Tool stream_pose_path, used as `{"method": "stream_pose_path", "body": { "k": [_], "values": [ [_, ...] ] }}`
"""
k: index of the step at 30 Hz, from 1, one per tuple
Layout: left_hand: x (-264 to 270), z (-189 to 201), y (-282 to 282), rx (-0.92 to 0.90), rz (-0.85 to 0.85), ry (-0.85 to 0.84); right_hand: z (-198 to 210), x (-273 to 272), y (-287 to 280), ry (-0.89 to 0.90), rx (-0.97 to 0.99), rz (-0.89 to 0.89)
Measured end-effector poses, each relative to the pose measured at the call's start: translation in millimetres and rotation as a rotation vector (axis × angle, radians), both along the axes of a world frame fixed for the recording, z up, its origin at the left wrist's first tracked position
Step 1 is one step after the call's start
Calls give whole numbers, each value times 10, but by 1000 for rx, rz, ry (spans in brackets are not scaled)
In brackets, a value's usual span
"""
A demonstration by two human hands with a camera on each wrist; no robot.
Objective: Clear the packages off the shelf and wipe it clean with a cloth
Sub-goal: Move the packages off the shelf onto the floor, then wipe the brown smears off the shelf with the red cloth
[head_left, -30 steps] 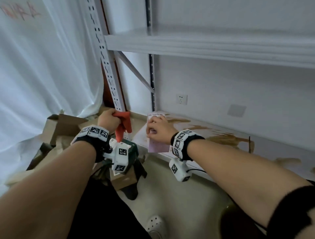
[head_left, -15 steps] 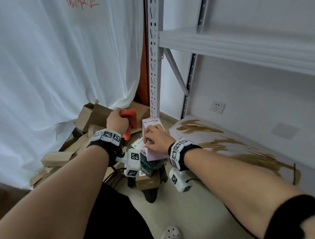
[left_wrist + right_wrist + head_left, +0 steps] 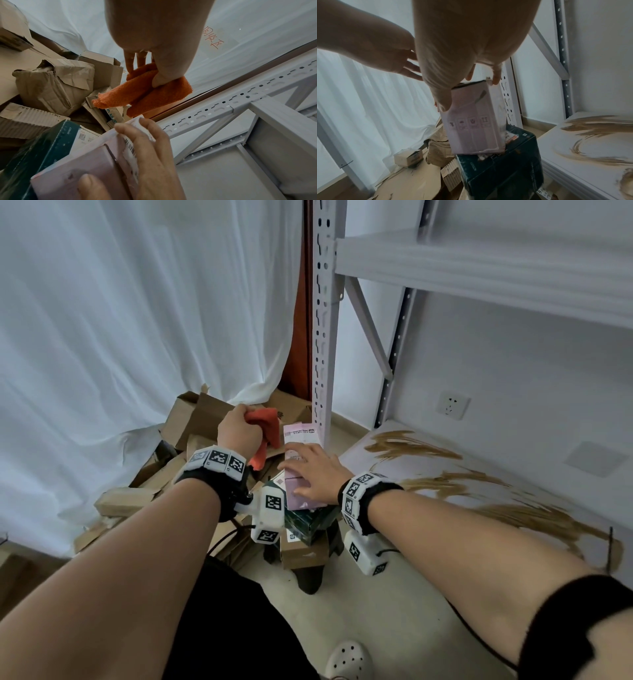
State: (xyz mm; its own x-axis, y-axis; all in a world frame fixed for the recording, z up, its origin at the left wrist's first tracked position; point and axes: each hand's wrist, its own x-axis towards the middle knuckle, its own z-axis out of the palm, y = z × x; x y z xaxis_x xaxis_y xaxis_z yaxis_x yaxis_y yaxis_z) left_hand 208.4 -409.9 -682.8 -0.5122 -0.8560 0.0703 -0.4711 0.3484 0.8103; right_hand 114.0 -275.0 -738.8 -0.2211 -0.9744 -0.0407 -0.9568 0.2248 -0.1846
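gripping a fuzzy orange terry cloth [image 3: 265, 421] in the left hand [image 3: 237, 433]; clasping a pale pink cardboard package [image 3: 301, 436] with the right hand [image 3: 318, 474], atop a dark green box [image 3: 308, 522], beside the brown-smeared white shelf [image 3: 534, 474].

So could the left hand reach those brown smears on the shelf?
Probably yes: the shelf front is open. But the right hand and pink box lie between, so the left hand and cloth must cross them.
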Motion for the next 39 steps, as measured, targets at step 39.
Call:
{"method": "stream_pose_path", "body": {
  "k": [39],
  "values": [
    [-1045, 367, 2142, 268, -590, -87, 696, -732, 2339, -456, -525, -858]
  ]
}}
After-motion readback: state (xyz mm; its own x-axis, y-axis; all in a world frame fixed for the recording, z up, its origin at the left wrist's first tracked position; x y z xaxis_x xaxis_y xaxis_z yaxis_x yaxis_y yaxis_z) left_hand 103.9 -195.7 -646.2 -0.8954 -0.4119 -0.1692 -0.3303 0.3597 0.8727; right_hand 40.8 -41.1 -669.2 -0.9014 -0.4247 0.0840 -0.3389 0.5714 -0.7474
